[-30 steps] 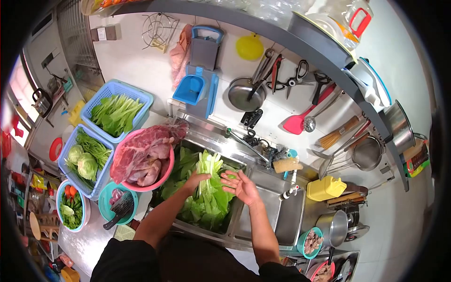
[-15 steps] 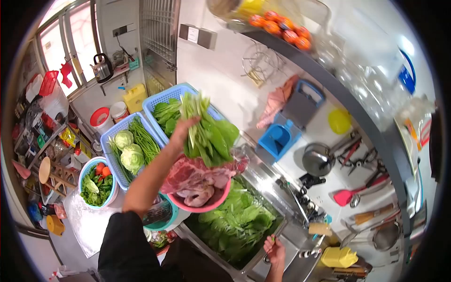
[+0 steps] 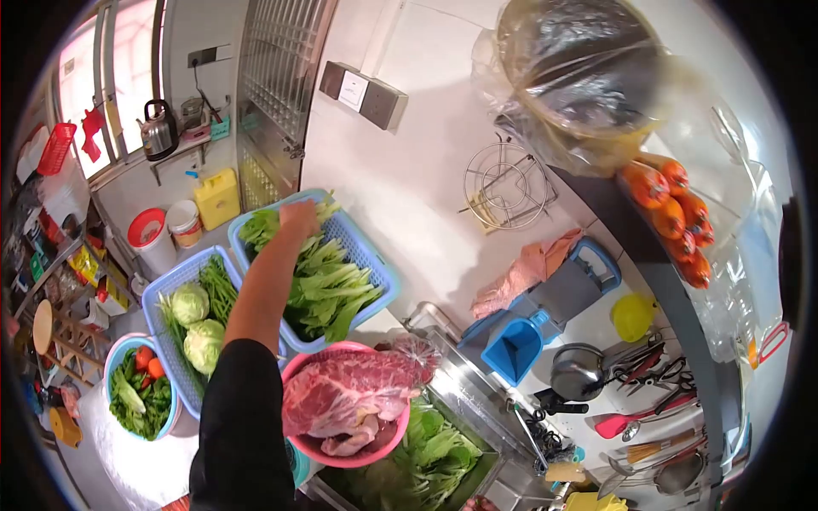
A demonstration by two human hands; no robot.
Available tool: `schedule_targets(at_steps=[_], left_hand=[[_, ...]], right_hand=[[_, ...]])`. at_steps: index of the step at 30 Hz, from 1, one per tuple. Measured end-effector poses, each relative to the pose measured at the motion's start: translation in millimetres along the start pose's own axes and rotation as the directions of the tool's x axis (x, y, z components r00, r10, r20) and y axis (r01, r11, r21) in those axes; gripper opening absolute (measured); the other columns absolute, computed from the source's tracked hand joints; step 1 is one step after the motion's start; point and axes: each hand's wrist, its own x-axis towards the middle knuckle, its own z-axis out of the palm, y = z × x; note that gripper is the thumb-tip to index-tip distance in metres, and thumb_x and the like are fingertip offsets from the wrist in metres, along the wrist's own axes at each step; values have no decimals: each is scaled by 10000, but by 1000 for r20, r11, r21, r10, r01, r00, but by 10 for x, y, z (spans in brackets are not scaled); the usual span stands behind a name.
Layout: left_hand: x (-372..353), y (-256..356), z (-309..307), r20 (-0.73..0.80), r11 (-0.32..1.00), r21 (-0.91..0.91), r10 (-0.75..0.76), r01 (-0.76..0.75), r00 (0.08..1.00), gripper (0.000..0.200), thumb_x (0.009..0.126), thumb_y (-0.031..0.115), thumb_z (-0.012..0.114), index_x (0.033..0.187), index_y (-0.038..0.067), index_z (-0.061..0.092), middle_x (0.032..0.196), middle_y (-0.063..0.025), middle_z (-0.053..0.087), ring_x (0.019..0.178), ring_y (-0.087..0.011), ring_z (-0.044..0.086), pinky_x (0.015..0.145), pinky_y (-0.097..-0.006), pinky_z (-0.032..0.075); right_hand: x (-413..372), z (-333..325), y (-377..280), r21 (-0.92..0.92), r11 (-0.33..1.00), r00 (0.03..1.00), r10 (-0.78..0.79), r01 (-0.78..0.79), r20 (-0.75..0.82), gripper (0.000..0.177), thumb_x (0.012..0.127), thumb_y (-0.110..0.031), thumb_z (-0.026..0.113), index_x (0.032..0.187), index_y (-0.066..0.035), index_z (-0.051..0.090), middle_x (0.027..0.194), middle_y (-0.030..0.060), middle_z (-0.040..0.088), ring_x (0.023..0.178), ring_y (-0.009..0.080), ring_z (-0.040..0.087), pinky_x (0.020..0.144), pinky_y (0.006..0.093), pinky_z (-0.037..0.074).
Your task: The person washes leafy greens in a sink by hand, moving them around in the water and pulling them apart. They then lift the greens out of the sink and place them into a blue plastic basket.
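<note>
- At the bottom edge: right hand (image 3: 480,504), barely visible (grip cannot be determined).
- Beyond: sink (image 3: 518,487), containing loose greens (image 3: 439,456).
- Farther: left hand (image 3: 300,220) over blue basket (image 3: 365,241), among leafy greens (image 3: 328,294); fingers obscured, grip cannot be determined.

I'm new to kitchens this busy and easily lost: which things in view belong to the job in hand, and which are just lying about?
Seemingly in the job:
leafy greens
farther blue basket, holding them
sink, with more leaves

Seemingly just about:
raw meat in the pink basin
two cabbages
kettle
hanging pan
</note>
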Motion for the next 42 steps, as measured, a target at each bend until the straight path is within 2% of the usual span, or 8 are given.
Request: schedule_targets(at_steps=[7, 11, 14, 15, 21, 32, 39, 42], left_hand=[[-550, -100, 791, -42, 991, 41, -124, 126, 991, 987, 845, 635, 590, 1576, 220, 73, 1640, -94, 51, 1505, -332, -30, 1158, -649, 29], [-648, -342, 1061, 36, 985, -149, -85, 90, 996, 903, 897, 630, 512, 1575, 220, 80, 1640, -72, 74, 1505, -334, 2, 1153, -656, 32], [-552, -351, 1063, -67, 994, -93, -69, 63, 995, 908, 894, 643, 499, 1575, 221, 74, 1641, -77, 64, 1505, -338, 19, 1160, -643, 52], [-557, -314, 1066, -141, 996, -76, -54, 44, 988, 906, 893, 643, 496, 1575, 221, 76, 1641, -82, 66, 1504, -342, 33, 1162, -639, 62], [-1444, 392, 420, -628, 876, 149, 443, -460, 640, 591, 917, 296, 641, 1435, 97, 438, 1467, -189, 436, 1367, -417, 367, 1117, -503, 306], [-5056, 2412, 1462, 3, 392, -736, 817, -551, 577, 374, 877, 196, 653, 1240, 116, 615, 1167, -145, 658, 1048, -370, 625, 902, -448, 493], [-6071, 2430, 3752, 732, 910, -414, 309, 36, 607, 391, 876, 179, 598, 1247, 54, 587, 1233, -210, 611, 1114, -390, 587, 915, -465, 483], [-6231, 2382, 3971, 713, 918, -382, 364, -102, 599, 425, 875, 152, 583, 1293, 75, 575, 1259, -187, 600, 1118, -386, 583, 942, -463, 479]], right_hand=[[123, -602, 479, -203, 877, 851, -328, 436, 411, 489, 974, -248, 505, 1391, 1, 448, 1252, 150, 602, 1035, 269, 608, 883, 419, 495], [168, -248, 316, -214, 964, 983, 131, -156, -130, 883, 768, -417, 808, 1436, -1, 407, 1440, 179, 463, 1251, 309, 507, 1052, 452, 425], [58, 471, 188, -83, 993, 987, 77, -89, -138, 271, 987, -261, 471, 1087, -24, 555, 821, 119, 623, 634, 254, 575, 583, 369, 487], [351, 3, 435, -565, 823, 994, -103, 59, -46, 274, 984, -243, 451, 1061, 0, 551, 762, 121, 594, 609, 225, 552, 541, 337, 446], [141, 331, 483, -232, 971, 981, -99, 58, -169, 347, 930, -146, 585, 1234, 1, 504, 890, 108, 646, 725, 227, 663, 588, 309, 526], [1061, -955, 1749, -320, 931, 953, 79, -175, -292, 236, 874, -162, 581, 1015, 23, 619, 849, 119, 630, 714, 256, 661, 594, 345, 519], [1281, -525, 1901, -548, 800, 774, -181, -243, -607, 615, 819, -340, 685, 1258, 60, 525, 1178, 231, 615, 1053, 368, 609, 865, 414, 473], [1310, -136, 1850, -594, 761, 780, -199, -259, -594, 820, 786, -429, 751, 1378, 41, 431, 1283, 235, 575, 1148, 375, 573, 954, 404, 441]])
